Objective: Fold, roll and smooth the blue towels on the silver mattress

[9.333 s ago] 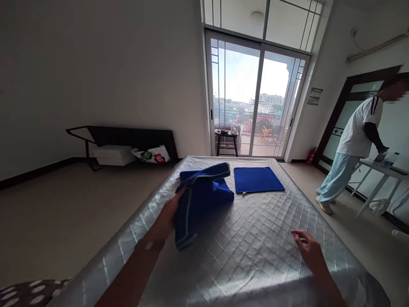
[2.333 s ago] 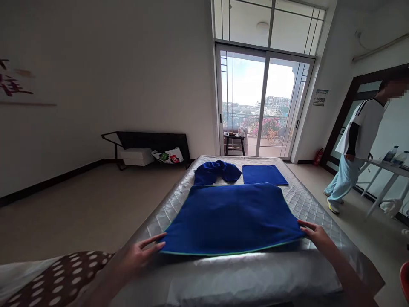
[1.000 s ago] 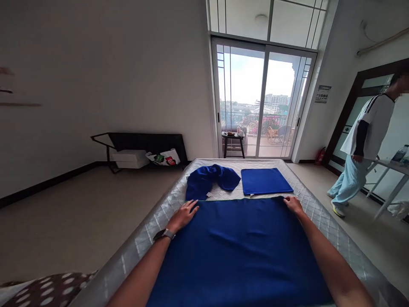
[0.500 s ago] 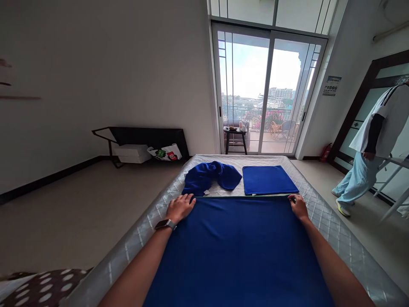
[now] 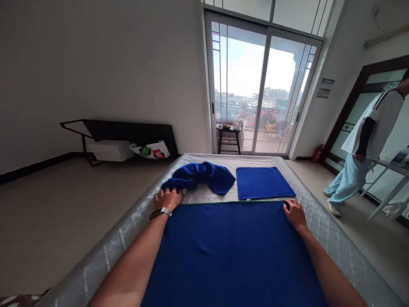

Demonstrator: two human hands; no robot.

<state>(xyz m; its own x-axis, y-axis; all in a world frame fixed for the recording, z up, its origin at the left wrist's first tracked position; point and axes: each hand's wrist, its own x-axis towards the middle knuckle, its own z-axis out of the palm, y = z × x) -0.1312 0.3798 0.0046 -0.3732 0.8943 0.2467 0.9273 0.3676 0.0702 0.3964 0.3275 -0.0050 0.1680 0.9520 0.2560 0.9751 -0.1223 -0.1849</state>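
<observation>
A large blue cloth (image 5: pixel 236 251) lies spread over the mattress (image 5: pixel 322 217), its far edge straight. My left hand (image 5: pixel 168 199), with a watch on the wrist, is at the cloth's far left corner and touches the crumpled blue cloth (image 5: pixel 204 175); its fingers are apart. At the far right corner, my right hand (image 5: pixel 294 213) rests on the spread cloth with curled fingers; whether it pinches the edge is hard to see. Beyond the far edge, a flat, folded blue cloth (image 5: pixel 265 183) lies right of the crumpled one.
A black frame (image 5: pixel 128 128) with a white box (image 5: pixel 110 150) and a printed bag (image 5: pixel 151 150) stands by the left wall. A person (image 5: pixel 373 128) stands at the right beside a table (image 5: pixel 393 166). Glass doors (image 5: pixel 236 89) are ahead.
My left hand has moved left and up to the crumpled cloth, whose left end now stretches further left. The view has shifted slightly to the right.
</observation>
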